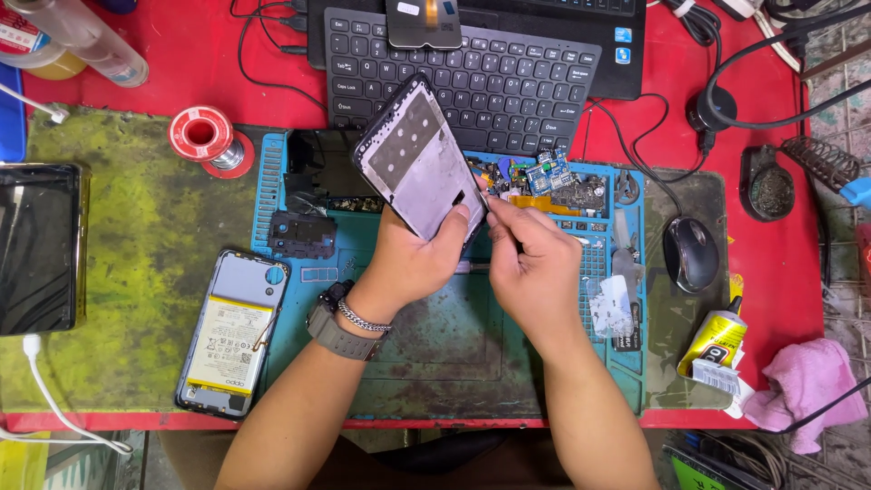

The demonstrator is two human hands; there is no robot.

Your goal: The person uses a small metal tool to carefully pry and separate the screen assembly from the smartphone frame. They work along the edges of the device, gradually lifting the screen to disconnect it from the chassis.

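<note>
My left hand (413, 259) is clamped on the phone frame (419, 163), tilted up above the blue mat (435, 354). My right hand (533, 263) pinches what may be a thin tool at the frame's right edge; I should keep the frame steady and pry gently.

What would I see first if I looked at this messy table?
First, two hands in the middle: the left hand holds a phone frame tilted up, and the right hand pokes at its edge. Left of them, an opened phone shows its battery on the green mat.
</note>
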